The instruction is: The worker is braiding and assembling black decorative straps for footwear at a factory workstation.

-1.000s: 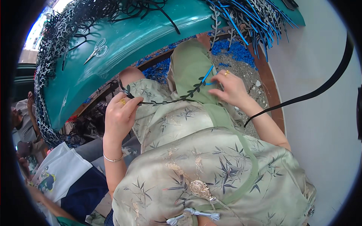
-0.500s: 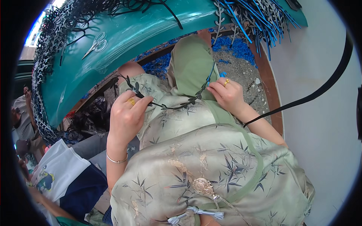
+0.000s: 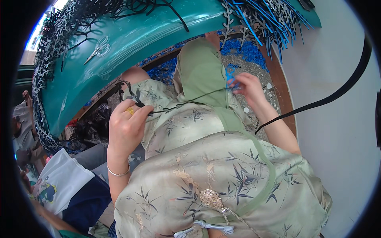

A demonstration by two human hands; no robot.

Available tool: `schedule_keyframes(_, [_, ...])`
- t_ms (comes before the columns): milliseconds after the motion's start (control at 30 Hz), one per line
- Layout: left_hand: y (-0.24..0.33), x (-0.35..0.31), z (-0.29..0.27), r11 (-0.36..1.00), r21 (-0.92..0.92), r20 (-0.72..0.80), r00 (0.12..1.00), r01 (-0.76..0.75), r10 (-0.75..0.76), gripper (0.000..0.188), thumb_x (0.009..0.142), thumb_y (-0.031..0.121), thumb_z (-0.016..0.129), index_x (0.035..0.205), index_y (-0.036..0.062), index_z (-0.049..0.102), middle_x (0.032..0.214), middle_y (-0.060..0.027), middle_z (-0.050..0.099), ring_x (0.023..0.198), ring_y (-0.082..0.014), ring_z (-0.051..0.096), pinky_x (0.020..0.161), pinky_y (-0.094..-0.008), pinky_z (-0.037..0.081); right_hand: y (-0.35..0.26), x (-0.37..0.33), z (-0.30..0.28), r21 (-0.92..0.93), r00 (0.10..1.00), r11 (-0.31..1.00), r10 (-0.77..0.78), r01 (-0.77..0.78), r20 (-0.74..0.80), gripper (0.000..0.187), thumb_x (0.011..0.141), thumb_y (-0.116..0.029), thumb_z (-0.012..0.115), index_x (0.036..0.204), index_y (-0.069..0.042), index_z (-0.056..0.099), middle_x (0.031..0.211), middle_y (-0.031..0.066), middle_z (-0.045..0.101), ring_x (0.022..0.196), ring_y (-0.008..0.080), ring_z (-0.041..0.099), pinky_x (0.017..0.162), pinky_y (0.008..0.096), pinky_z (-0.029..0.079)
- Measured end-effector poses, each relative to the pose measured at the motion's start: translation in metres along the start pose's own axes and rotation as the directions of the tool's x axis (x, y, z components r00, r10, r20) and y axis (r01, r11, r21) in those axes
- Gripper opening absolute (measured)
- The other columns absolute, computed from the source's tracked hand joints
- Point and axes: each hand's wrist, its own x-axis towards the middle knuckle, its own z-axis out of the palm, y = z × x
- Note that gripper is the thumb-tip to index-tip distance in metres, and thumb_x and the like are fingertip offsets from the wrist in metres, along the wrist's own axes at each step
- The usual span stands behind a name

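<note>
Pinching a leafy strand [image 3: 177, 106] between left fingers [image 3: 139, 114], with right fingers [image 3: 243, 79] half-open near its end (grip? can't tell).

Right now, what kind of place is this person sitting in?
It looks like some kind of craft workshop, though I can't be sure: scissors lie on a green table, dark leafy strips are heaped along its edge, and blue scraps litter the floor.

Left hand [image 3: 127, 122] pinched; right hand [image 3: 253, 89] raised, loosely curled.
</note>
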Motion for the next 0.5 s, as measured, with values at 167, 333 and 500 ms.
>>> schedule_keyframes(167, [-0.001, 0.002, -0.006, 0.999, -0.017, 0.011, 0.999, 0.046, -0.046, 0.025, 0.062, -0.009, 0.066, 0.085, 0.0019, 0.068, 0.063, -0.0093, 0.057, 0.062, -0.0264, 0.053, 0.057, -0.0363, 0.044, 0.033, 0.048, -0.129, -0.001, 0.904, 1.0, 0.007, -0.009, -0.427, 0.022, 0.087, -0.011, 0.06, 0.108, -0.009, 0.064, 0.108, 0.0042, 0.065, 0.102, 0.0139, 0.057, 0.076, 0.0337, 0.048])
schedule_keyframes(333, [0.01, 0.034, -0.025, 0.997, -0.033, 0.152, 0.986, 0.077, -0.071, 0.05, 0.069, 0.0, 0.07, 0.117, 0.0108, 0.065, 0.063, -0.0115, 0.055, 0.063, -0.0274, 0.053, 0.061, -0.0384, 0.045, 0.128, 0.077, -0.297, -0.997, 0.984, -0.018, -0.164, -0.071, -0.067, 0.035, 0.084, -0.012, 0.063, 0.117, -0.002, 0.06, 0.107, 0.0116, 0.063, 0.096, 0.0209, 0.06, 0.073, 0.0366, 0.052])
schedule_keyframes(500, [0.029, 0.057, -0.042, 0.959, -0.257, 0.198, 0.978, 0.121, -0.07, 0.069, 0.068, 0.004, 0.074, 0.134, 0.0144, 0.055, 0.064, -0.0118, 0.054, 0.061, -0.0255, 0.054, 0.062, -0.0375, 0.045, -0.009, 0.011, -0.165, -0.349, 0.983, 0.925, -0.177, 0.149, -0.049, 0.034, 0.087, -0.015, 0.064, 0.119, -0.003, 0.063, 0.101, 0.0098, 0.069, 0.087, 0.0176, 0.066, 0.069, 0.029, 0.052])
